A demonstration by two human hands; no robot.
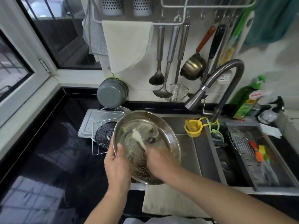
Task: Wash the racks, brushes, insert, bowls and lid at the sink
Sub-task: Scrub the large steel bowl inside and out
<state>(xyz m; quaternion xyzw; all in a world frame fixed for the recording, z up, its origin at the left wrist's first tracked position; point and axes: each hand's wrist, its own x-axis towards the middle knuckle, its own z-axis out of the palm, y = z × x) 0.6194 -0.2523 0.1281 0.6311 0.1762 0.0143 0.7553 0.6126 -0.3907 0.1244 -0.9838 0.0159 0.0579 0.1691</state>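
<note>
A large steel bowl (161, 126) smeared with pale batter is tilted toward me over the left of the sink (186, 143). My left hand (117, 162) grips its near-left rim, thumb inside. My right hand (159, 159) is pressed inside the bowl on a dark scrubbing pad (143, 167). On the counter to the left, a wire rack (98, 147) carries a dark perforated insert (103, 135) over a steel tray (92, 122). Another wire rack (239, 141) and orange and yellow brushes (258, 152) lie in the right drain tray.
The faucet (208, 92) arches over the sink with no water visible. A yellow cup (193, 129) sits on the sink divider. A green detergent bottle (247, 101) stands right of the faucet. A grey pot (111, 94) leans on the back wall. Ladles hang above. A cloth (169, 201) covers the front edge.
</note>
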